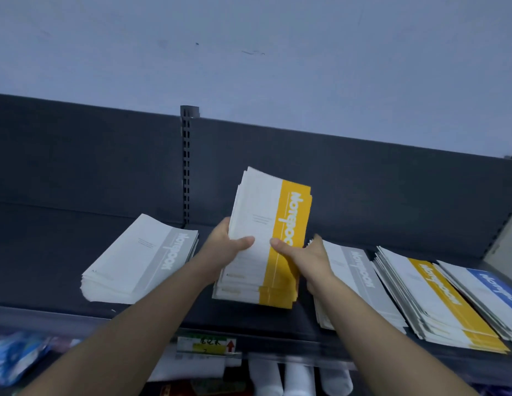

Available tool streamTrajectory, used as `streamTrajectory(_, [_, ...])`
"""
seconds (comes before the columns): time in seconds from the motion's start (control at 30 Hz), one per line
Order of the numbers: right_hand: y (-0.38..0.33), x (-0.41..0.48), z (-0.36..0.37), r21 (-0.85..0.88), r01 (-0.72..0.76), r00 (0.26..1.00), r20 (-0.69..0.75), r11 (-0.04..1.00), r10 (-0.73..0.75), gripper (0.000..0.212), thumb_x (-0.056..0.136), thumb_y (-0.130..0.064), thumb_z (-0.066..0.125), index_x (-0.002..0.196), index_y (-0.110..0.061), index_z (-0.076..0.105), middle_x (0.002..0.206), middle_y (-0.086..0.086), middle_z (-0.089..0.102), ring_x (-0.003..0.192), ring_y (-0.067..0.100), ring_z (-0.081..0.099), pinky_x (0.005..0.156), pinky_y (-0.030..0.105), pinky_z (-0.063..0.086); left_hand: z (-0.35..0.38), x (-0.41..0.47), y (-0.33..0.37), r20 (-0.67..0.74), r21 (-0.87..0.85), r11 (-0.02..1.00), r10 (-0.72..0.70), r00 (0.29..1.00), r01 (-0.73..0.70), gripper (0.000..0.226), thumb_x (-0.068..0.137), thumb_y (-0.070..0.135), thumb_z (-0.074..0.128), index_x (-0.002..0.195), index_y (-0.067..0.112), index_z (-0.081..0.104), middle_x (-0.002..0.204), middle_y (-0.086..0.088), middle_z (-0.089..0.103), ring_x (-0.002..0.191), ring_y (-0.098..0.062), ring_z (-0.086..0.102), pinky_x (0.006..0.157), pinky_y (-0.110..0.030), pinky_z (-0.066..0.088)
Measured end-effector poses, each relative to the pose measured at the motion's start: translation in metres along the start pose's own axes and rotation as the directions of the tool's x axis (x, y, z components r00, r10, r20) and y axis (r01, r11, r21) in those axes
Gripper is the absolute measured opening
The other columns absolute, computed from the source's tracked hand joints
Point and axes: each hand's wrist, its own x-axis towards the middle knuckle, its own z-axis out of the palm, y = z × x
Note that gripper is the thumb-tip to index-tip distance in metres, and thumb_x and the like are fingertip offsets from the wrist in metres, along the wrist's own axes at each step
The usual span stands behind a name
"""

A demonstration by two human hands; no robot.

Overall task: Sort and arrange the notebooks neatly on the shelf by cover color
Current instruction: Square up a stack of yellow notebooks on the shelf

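Both my hands hold a stack of yellow-and-white notebooks (266,224) tilted up over the middle of the dark shelf (49,267). My left hand (226,241) grips its left edge, thumb on the white cover. My right hand (303,252) grips the right side, thumb on the yellow band. The stack's lower end rests on or just above the shelf. To the left lies a grey-and-white notebook stack (137,258). To the right lie another grey stack (354,281), a yellow stack (432,298) and a blue stack (489,290).
The shelf's dark back panel (363,181) and a slotted upright (186,167) stand behind the stacks. A price label (204,344) sits on the shelf's front rail. Below hang white rolled items (297,378) and blue packets (11,358) at the lower left.
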Motion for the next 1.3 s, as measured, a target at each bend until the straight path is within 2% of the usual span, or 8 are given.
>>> streamTrajectory(0.37, [0.002, -0.012, 0.010, -0.029, 0.265, 0.961, 0.091, 0.964, -0.262, 0.091, 0.059, -0.044, 0.087, 0.131, -0.030, 0.034, 0.116, -0.009, 0.060, 0.106, 0.011, 0.061, 0.092, 0.048, 0.053, -0.014, 0.002, -0.010, 0.155, -0.064, 0.980, 0.199, 0.968, -0.191, 0.091, 0.058, 0.026, 0.090, 0.137, 0.016, 0.045, 0.129, -0.005, 0.062, 0.120, -0.022, 0.059, 0.100, -0.047, 0.049])
streamTrajectory(0.47, [-0.020, -0.019, 0.010, -0.146, 0.409, 0.908, -0.031, 0.901, -0.418, 0.114, 0.059, -0.062, 0.078, 0.148, -0.034, 0.014, 0.148, -0.004, 0.038, 0.134, 0.016, 0.041, 0.110, 0.047, 0.038, -0.013, 0.002, -0.011, 0.164, -0.066, 0.974, 0.224, 0.961, -0.216, 0.086, 0.060, 0.025, 0.088, 0.135, 0.017, 0.047, 0.128, -0.005, 0.063, 0.119, -0.022, 0.060, 0.101, -0.048, 0.047])
streamTrajectory(0.57, [-0.060, -0.031, 0.015, -0.546, 0.604, 0.661, -0.063, 0.580, -0.748, 0.106, 0.078, -0.060, 0.063, 0.154, -0.024, -0.002, 0.162, -0.003, 0.000, 0.150, 0.015, 0.001, 0.121, 0.037, 0.004, -0.013, 0.002, -0.010, 0.144, -0.049, 0.971, 0.240, 0.960, -0.236, 0.085, 0.057, 0.026, 0.088, 0.133, 0.020, 0.049, 0.126, -0.002, 0.064, 0.118, -0.020, 0.060, 0.099, -0.046, 0.049])
streamTrajectory(0.63, [-0.080, -0.036, 0.025, -0.725, 0.653, 0.528, 0.229, 0.219, -0.818, 0.088, 0.087, -0.061, 0.048, 0.154, -0.021, 0.008, 0.162, 0.001, 0.006, 0.150, 0.016, 0.003, 0.120, 0.038, 0.000, -0.013, 0.004, -0.010, 0.165, -0.026, 0.966, 0.257, 0.952, -0.256, 0.078, 0.064, 0.019, 0.086, 0.133, 0.021, 0.049, 0.125, -0.004, 0.064, 0.117, -0.021, 0.060, 0.096, -0.044, 0.052])
streamTrajectory(0.87, [-0.088, -0.040, 0.045, -0.751, 0.657, 0.593, 0.567, -0.065, -0.572, 0.062, 0.098, -0.054, 0.031, 0.152, -0.026, 0.019, 0.161, -0.002, 0.016, 0.149, 0.016, 0.011, 0.120, 0.042, 0.007, -0.014, 0.012, -0.015, 0.138, 0.072, 0.957, 0.270, 0.953, -0.281, 0.056, 0.077, 0.001, 0.073, 0.126, 0.018, 0.052, 0.113, 0.001, 0.068, 0.105, -0.010, 0.065, 0.075, -0.022, 0.056])
streamTrajectory(1.07, [-0.089, -0.038, 0.047, -0.702, 0.711, 0.578, 0.569, 0.020, -0.586, 0.053, 0.100, -0.049, 0.030, 0.149, -0.030, 0.029, 0.157, -0.007, 0.029, 0.147, 0.011, 0.017, 0.120, 0.042, 0.005, -0.008, 0.015, -0.009, 0.126, 0.082, 0.947, 0.299, 0.946, -0.310, 0.045, 0.079, -0.003, 0.073, 0.112, 0.022, 0.057, 0.097, 0.004, 0.068, 0.088, 0.004, 0.066, 0.067, -0.015, 0.054])
streamTrajectory(1.17, [-0.081, -0.034, 0.036, -0.658, 0.698, 0.510, 0.180, 0.282, -0.841, 0.069, 0.089, -0.061, 0.040, 0.146, -0.022, 0.038, 0.152, -0.003, 0.038, 0.146, 0.015, 0.022, 0.120, 0.041, 0.008, -0.015, 0.014, -0.014, 0.140, -0.046, 0.969, 0.248, 0.959, -0.244, 0.070, 0.066, 0.009, 0.083, 0.128, 0.017, 0.051, 0.117, -0.003, 0.068, 0.108, -0.017, 0.065, 0.078, -0.027, 0.057])
streamTrajectory(1.3, [-0.052, -0.018, 0.017, -0.053, 0.344, 0.929, -0.130, 0.937, -0.348, 0.121, 0.053, -0.075, 0.070, 0.151, -0.027, 0.016, 0.152, -0.003, 0.037, 0.140, 0.017, 0.035, 0.115, 0.044, 0.031, -0.017, 0.014, -0.017, 0.184, -0.105, 0.974, 0.216, 0.959, -0.199, 0.079, 0.060, 0.017, 0.086, 0.130, 0.017, 0.051, 0.122, -0.003, 0.067, 0.113, -0.022, 0.064, 0.088, -0.037, 0.055])
